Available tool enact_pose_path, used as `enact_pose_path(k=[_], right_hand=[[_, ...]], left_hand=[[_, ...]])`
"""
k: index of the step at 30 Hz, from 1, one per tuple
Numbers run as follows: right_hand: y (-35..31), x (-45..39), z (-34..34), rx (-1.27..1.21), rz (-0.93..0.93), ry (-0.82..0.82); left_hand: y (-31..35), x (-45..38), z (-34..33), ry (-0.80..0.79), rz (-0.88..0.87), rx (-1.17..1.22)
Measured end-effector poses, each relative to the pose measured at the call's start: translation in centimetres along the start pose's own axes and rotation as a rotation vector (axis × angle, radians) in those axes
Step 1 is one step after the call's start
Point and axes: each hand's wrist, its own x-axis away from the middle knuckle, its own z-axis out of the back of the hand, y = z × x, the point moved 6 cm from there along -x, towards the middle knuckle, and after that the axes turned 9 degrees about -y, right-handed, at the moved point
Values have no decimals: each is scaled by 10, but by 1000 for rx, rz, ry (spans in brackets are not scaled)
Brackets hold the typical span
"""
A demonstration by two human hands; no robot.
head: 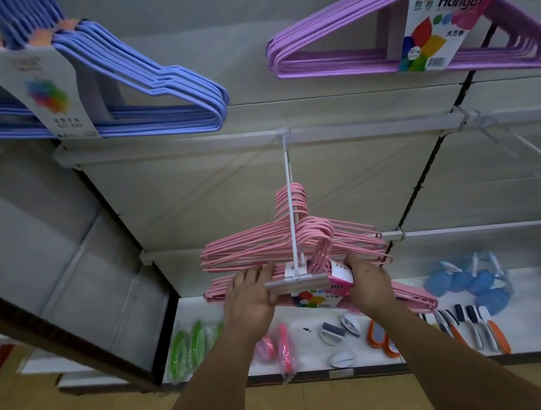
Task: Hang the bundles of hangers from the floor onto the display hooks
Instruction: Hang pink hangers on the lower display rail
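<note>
A bundle of pink hangers (244,248) with a paper label sits at the front end of a white display hook (291,202) that juts out from the shelf wall. More pink hangers hang further back on the same hook. My left hand (250,298) grips the bundle's left side just below the hook's price tag holder (296,283). My right hand (368,281) holds the bundle's right side at the label. Whether the bundle's hooks are over the rod is hidden by the tag holder.
Blue hanger bundles (144,94) hang at the upper left and a purple bundle (379,49) at the upper right. The white bottom shelf (317,362) carries brushes, green and pink packets and blue items. A bare wire hook (530,153) sticks out at the right. Wooden floor lies below.
</note>
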Motion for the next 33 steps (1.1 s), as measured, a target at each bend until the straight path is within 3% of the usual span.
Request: enact_pose_path(k=[7,16,18,20,22,24,27,30,33], right_hand=[[-9,-19,-14,90,41,49],[-16,-32,-21,253,-9,-98],[-14,-31,-21,285,-24,-138],[-15,-31,-21,251,-16,-182],[-24,-30,-19,50,31,-153],[-42,-24,-9,-159,135,-28],[-65,-11,8,-191,237,119],[-73,-4,11,-66,237,85],[-69,-8,9,-102,187,23]], left_hand=[[-21,-12,-14,-70,-74,-98],[-20,-34,-14,-155,-70,66],[-16,-35,-5,-60,-55,225],[-9,-30,15,136,-14,357],[3,-23,37,291,-23,353],[15,-17,52,336,-103,299],[29,-14,54,227,-218,156],[32,-12,50,132,-205,161],[34,-12,49,101,-215,201]])
